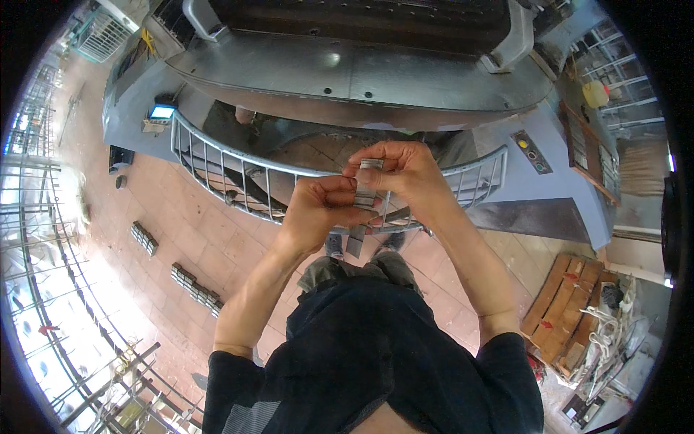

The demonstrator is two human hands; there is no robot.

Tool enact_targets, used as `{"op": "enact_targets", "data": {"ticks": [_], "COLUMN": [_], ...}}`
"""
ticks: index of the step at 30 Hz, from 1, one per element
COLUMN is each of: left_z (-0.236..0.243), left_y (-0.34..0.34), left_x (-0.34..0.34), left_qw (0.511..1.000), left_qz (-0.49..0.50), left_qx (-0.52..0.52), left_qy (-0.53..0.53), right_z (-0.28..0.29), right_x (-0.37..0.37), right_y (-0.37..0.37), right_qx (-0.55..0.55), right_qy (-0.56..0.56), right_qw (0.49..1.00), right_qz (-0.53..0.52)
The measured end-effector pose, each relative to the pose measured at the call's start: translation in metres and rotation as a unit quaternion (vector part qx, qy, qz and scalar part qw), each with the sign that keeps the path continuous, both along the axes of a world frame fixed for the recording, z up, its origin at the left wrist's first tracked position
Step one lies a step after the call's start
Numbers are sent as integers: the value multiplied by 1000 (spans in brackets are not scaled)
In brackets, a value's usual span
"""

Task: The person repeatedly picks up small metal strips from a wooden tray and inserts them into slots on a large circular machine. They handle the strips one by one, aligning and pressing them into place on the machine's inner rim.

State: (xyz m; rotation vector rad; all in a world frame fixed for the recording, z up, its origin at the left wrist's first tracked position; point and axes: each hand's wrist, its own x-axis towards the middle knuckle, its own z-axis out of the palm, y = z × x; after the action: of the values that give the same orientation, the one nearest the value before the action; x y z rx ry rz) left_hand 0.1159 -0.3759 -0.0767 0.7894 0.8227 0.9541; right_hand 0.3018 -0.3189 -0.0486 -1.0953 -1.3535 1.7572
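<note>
Both hands meet in front of my body, just above a curved metal railing [282, 171]. A narrow grey metal strip [366, 194] runs upright between them, and its lower end sticks out below the fingers. My left hand [318, 213] is closed on the strip's middle part, thumb and fingers pinching it. My right hand [405, 173] pinches its upper end between thumb and fingers. Fingers cover part of the strip, so I cannot tell whether it is one piece or several laid together.
Beyond the railing stands a large machine with a broad metal bed [347, 76]. It has a lit screen [163, 112] at the left and a button panel [531, 152] at the right. Dark block stacks [195, 288] lie on the tiled floor at left; wooden boards [564, 307] lie at right.
</note>
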Motion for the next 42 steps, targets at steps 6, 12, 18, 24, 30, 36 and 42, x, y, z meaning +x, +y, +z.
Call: {"op": "enact_targets", "data": {"ticks": [6, 12, 18, 24, 30, 36, 42], "left_z": [-10, -10, -15, -16, -11, -20, -32], "left_y": [-6, -5, -1, 6, 11, 35, 70], "left_x": [-31, -55, -57, -55, -40, -22, -16], "left_qw": [997, 995, 993, 995, 997, 994, 993], "left_qz": [3, -40, -25, -45, -30, -46, -59], "left_qx": [-14, -34, -26, -34, -29, -93, -100], "left_qy": [-78, -82, -111, -85, -59, 18, 6], "right_z": [0, 3, 4, -2, -8, -38, -54], "right_x": [-33, -51, -45, -34, -30, -30, -17], "right_y": [-4, -7, -12, -18, -15, 11, 42], "right_qx": [-17, 33, -36, 0, -71, -130, -189], "right_qy": [-92, -132, -2, -60, -22, -5, 76], "right_qw": [993, 990, 996, 997, 995, 983, 975], "right_qz": [72, 32, -79, -38, -59, -125, -95]}}
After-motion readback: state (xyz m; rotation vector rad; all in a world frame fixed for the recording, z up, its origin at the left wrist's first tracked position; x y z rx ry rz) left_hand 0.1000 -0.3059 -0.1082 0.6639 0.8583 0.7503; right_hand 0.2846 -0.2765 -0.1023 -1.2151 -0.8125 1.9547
